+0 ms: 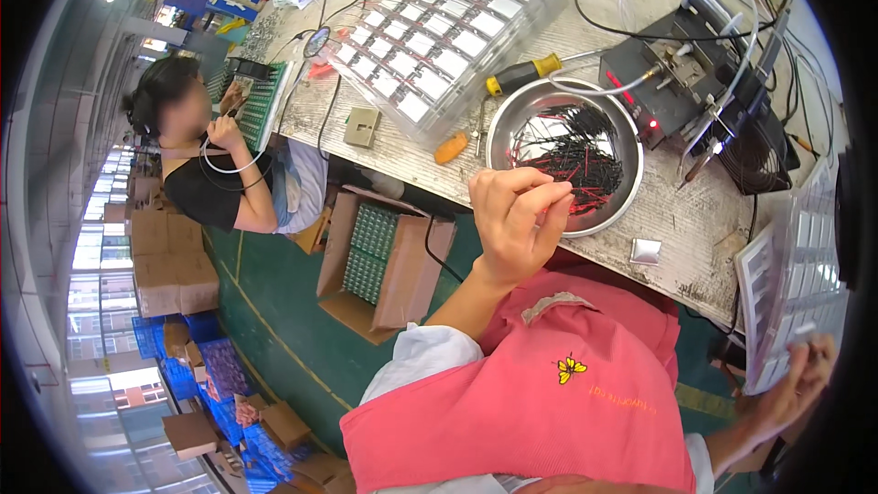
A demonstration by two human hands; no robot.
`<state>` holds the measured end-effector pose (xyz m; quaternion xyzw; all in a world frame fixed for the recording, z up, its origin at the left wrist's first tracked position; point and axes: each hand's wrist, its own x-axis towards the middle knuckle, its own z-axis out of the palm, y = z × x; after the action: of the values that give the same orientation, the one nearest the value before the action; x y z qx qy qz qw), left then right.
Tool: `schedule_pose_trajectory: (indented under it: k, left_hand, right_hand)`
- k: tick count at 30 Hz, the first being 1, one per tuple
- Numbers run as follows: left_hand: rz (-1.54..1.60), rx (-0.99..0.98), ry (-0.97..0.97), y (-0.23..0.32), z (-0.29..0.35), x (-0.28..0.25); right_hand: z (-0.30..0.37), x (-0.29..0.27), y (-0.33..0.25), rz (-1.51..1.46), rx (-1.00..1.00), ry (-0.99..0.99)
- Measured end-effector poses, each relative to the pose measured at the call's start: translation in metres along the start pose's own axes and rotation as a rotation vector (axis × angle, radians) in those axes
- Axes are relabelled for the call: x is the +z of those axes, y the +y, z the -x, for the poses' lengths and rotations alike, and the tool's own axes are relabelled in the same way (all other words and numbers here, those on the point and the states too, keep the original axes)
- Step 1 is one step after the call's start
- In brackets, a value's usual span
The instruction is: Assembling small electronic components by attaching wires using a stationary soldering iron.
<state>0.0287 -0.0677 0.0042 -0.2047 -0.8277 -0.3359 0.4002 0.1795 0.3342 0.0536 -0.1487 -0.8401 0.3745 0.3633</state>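
My left hand (519, 220) is raised over the near rim of a round metal bowl (498, 142). Its fingers are curled, thumb and fingertips together; whatever they pinch is too small to make out. Inside the bowl lies a heap of thin black and red wires (576, 160). At the far right my right hand (797, 384) reaches to a clear plastic tray (754, 284) with flat silver pieces in it. Its fingers look closed, and a small pale piece shows at their tips, blurred. One flat silver square piece (645, 251) lies on the table near the bowl.
Beyond the bowl stand a black bench device (677, 73) with hoses and a yellow-black screwdriver (521, 75). Stacked clear trays (439, 37) hold silver pieces with wires. A co-worker (219, 146) sits at the left. An open carton (384, 265) with green boards stands below the table edge.
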Motion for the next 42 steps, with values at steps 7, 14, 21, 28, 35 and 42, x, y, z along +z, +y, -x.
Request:
schedule_pose_trajectory:
  k: [7, 14, 21, 28, 35, 42]
  left_hand:
    - [-0.004, -0.077, -0.012, 0.007, 0.010, -0.012]
    - [0.212, -0.130, -0.176, 0.024, 0.017, -0.010]
    - [0.423, -0.453, -0.578, 0.049, 0.011, 0.000]
    - [0.631, -0.458, -0.585, 0.059, 0.021, 0.011]
    - [0.810, -0.697, -0.655, 0.059, 0.028, 0.013]
    - [1.009, -0.931, -0.734, 0.057, 0.028, 0.016]
  right_hand:
    - [0.041, 0.139, -0.068, -0.463, -0.074, -0.672]
    - [0.042, 0.166, -0.079, -0.547, -0.172, -0.903]
    - [0.042, 0.169, -0.070, -0.571, -0.300, -0.947]
    - [0.054, 0.158, -0.060, -0.679, -0.051, -0.931]
    - [0.051, 0.157, -0.061, -0.710, -0.036, -0.853]
    - [0.055, 0.157, -0.056, -0.768, 0.073, -0.803]
